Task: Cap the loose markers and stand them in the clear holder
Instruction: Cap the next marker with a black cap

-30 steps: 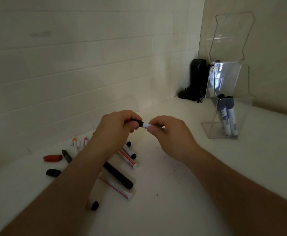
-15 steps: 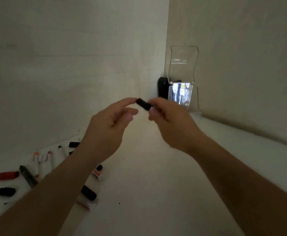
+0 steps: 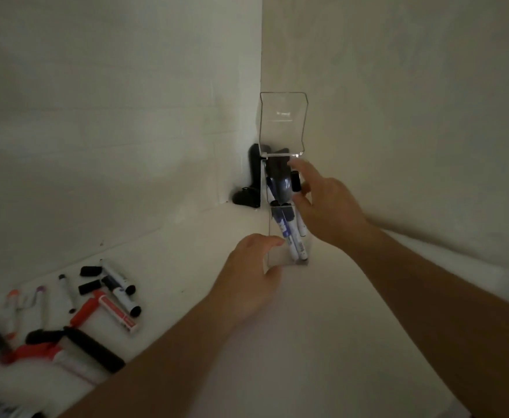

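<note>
The clear holder (image 3: 283,128) stands in the corner of the white counter, with blue-labelled markers (image 3: 292,241) upright in its front compartment. My right hand (image 3: 328,212) pinches a black-capped marker (image 3: 296,182) at the top of that compartment, its lower part hidden behind the hand. My left hand (image 3: 248,282) grips the holder's lower left front edge, fingers and thumb curled round it. Loose markers lie at the lower left: a red one (image 3: 108,309), white ones with black caps (image 3: 120,286), and a thick black one (image 3: 93,348).
Two loose black caps (image 3: 90,270) lie among the pile, with orange-tipped (image 3: 11,298) and purple-tipped (image 3: 40,295) markers further left. A black object (image 3: 247,194) sits in the corner behind the holder. Walls close in behind and to the right.
Both hands have gone from mid-air to the holder. My left hand released the marker and took the holder's edge; my right hand carried the capped marker to the compartment's top.
</note>
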Available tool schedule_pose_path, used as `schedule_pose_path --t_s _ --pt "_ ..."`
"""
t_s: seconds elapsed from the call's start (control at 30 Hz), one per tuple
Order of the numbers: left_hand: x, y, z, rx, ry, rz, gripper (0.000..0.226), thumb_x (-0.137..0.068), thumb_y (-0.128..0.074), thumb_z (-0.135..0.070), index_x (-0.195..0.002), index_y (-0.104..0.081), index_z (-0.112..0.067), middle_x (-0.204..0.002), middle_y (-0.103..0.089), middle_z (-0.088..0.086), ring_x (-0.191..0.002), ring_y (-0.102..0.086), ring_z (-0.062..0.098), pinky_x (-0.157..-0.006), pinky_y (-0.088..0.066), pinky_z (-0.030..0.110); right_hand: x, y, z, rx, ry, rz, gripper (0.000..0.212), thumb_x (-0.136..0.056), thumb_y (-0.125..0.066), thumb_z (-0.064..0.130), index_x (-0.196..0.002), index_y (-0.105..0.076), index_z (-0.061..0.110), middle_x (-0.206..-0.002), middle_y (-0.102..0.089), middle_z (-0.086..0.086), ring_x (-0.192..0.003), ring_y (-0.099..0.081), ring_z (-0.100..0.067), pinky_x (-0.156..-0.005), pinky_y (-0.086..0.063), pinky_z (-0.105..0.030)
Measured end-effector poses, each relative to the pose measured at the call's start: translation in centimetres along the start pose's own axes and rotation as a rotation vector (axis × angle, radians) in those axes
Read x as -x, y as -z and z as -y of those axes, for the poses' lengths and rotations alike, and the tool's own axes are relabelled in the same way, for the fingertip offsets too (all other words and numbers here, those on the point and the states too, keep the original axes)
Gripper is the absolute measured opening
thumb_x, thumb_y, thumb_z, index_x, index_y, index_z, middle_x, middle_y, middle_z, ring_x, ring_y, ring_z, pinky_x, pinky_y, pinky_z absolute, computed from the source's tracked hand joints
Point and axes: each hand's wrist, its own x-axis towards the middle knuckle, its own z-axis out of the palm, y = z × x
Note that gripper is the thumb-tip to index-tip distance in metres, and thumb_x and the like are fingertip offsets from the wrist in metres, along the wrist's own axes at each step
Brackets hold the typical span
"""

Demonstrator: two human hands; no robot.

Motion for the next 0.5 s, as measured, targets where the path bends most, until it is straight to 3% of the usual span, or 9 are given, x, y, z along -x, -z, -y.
schedule_pose_path --t_s 0.1,0.17,0.27,0.3,0.37,0.43,0.5 --pt "0.3 -0.9 0.4 -0.019 -0.001 0.019 0.055 -0.090 -0.059 -0.023 -0.141 -0.046 -0.040 -0.143 -0.042 -0.015 -0.122 -0.047 0.007 -0.105 -0.046 0.033 0.2 -0.6 -1.0 0.048 0.017 0.054 0.036 -0.108 -0.039 0.022 -0.140 -0.051 0.033 -0.086 -0.069 0.000 -0.051 -0.050 -0.007 -0.047 -0.040 -0.019" --pt "0.4 -1.2 0.7 -0.019 -0.014 0.033 0.055 -0.089 -0.059 -0.022 -0.139 -0.048 -0.041 -0.143 -0.041 -0.015 -0.121 -0.048 0.007 -0.104 -0.047 0.034 0.5 -0.9 -1.3 0.025 -0.008 0.109 0.038 -0.109 -0.035 0.022 -0.139 -0.055 0.034 -0.100 -0.073 -0.002 -0.049 -0.048 -0.005 -0.047 -0.034 -0.012" --pt "0.4 -0.7 0.7 0.016 -0.017 0.045 0.047 -0.090 -0.060 -0.020 -0.132 -0.055 -0.041 -0.138 -0.045 -0.018 -0.117 -0.048 0.003 -0.104 -0.047 0.033 0.8 -1.3 -1.8 -0.062 -0.061 0.099 0.045 -0.109 -0.033 0.021 -0.148 -0.044 0.040 -0.123 -0.069 0.002 -0.063 -0.056 -0.008 -0.056 -0.046 -0.017" --pt "0.4 -0.2 0.7 0.021 -0.018 0.046 0.044 -0.090 -0.061 -0.020 -0.129 -0.058 -0.040 -0.136 -0.047 -0.019 -0.117 -0.048 0.002 -0.105 -0.046 0.033 0.8 -1.4 -1.7 -0.051 -0.084 0.068 0.047 -0.108 -0.033 0.020 -0.149 -0.042 0.041 -0.123 -0.068 0.003 -0.076 -0.056 -0.013 -0.066 -0.051 -0.026" --pt "0.4 1.4 0.6 -0.004 -0.022 0.025 0.038 -0.091 -0.062 -0.021 -0.124 -0.063 -0.039 -0.131 -0.053 -0.019 -0.117 -0.051 0.002 -0.104 -0.046 0.032 1.1 -1.5 -1.2 0.034 -0.124 -0.090 0.045 -0.103 -0.036 0.016 -0.144 -0.048 0.034 -0.117 -0.066 0.001 -0.095 -0.047 -0.019 -0.082 -0.049 -0.041" --pt "0.7 3.9 0.7 -0.026 -0.004 -0.009 0.032 -0.092 -0.063 -0.024 -0.121 -0.066 -0.040 -0.122 -0.057 -0.021 -0.112 -0.054 0.001 -0.100 -0.048 0.027 1.7 -1.7 0.5 0.071 -0.065 -0.282 0.043 -0.096 -0.043 0.011 -0.134 -0.056 0.026 -0.111 -0.062 -0.003 -0.094 -0.042 -0.019 -0.082 -0.042 -0.038" --pt "1.3 7.2 1.4 -0.036 0.033 -0.031 0.028 -0.094 -0.064 -0.028 -0.117 -0.067 -0.043 -0.114 -0.058 -0.024 -0.106 -0.057 -0.001 -0.091 -0.048 0.020 2.2 -2.3 2.9 0.001 0.049 -0.325 0.042 -0.091 -0.047 0.009 -0.128 -0.060 0.022 -0.107 -0.059 -0.004 -0.094 -0.044 -0.019 -0.081 -0.038 -0.033"
